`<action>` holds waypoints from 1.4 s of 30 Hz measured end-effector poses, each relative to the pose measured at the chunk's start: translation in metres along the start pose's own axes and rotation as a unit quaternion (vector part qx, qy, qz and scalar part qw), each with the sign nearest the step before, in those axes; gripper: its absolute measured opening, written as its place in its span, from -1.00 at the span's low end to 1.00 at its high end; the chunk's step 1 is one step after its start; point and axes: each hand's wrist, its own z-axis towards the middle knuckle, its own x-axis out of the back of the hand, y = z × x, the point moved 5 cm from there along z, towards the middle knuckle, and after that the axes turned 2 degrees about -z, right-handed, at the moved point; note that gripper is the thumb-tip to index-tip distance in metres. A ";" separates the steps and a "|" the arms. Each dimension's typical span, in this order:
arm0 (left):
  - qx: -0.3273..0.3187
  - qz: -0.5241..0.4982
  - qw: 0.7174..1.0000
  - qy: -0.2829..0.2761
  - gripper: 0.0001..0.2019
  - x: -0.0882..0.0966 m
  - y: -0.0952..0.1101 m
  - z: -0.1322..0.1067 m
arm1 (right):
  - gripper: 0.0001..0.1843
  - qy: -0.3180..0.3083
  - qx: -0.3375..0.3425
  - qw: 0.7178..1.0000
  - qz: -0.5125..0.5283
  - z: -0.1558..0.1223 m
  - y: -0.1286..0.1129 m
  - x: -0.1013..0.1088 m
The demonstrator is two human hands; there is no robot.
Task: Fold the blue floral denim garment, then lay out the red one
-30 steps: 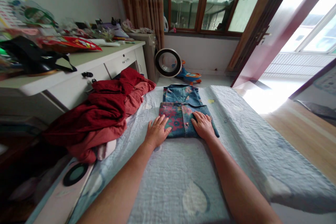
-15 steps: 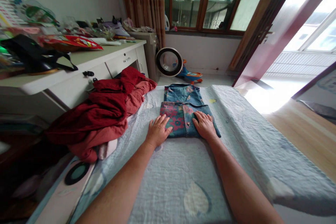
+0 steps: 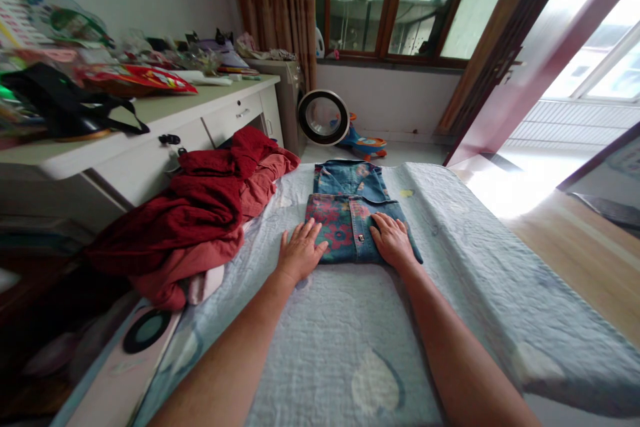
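Observation:
A folded denim shirt with red and pink flowers and a button placket lies on the pale blue quilted cover. Its far part, with the collar, extends beyond the folded front panel. My left hand rests flat over the shirt's left edge, fingers spread. On the right portion of the shirt lies my right hand, palm down with fingers stretched out. Neither hand grips the cloth. A single metal button shows between the two hands.
Heaped red cloth lies on the left side of the cover. Beyond it stands a white desk crowded with bags and small items. A round appliance door hangs open past the far edge, beside a blue and orange ride-on toy.
Almost nothing differs. Both hands stay flat on the shirt, and the whole view has shifted very slightly.

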 end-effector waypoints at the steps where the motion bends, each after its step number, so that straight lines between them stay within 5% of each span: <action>1: 0.006 0.001 1.000 -0.007 -0.48 0.001 -0.001 0.000 | -0.54 0.001 -0.001 1.000 -0.001 0.000 0.001 0.000; 10: 0.005 0.001 1.000 0.011 -0.52 0.006 -0.002 -0.003 | -0.59 0.051 -0.001 0.998 -0.029 -0.001 0.017 0.007; 16: -0.131 -0.001 0.985 0.110 -0.58 0.028 0.027 -0.007 | -0.59 0.100 0.058 0.993 0.020 -0.007 0.000 0.018; 20: -0.170 -0.023 0.983 0.067 -0.55 0.014 0.040 -0.007 | -0.56 0.029 0.069 0.997 0.034 -0.009 -0.014 0.009; 25: -0.146 -0.010 0.989 0.024 -0.48 -0.007 0.039 -0.006 | -0.53 0.004 0.064 0.997 0.035 -0.009 -0.016 0.007; 42: -0.103 -0.005 0.995 -0.014 -0.36 -0.004 0.029 -0.006 | -0.51 0.025 0.023 0.999 0.015 -0.006 0.016 0.003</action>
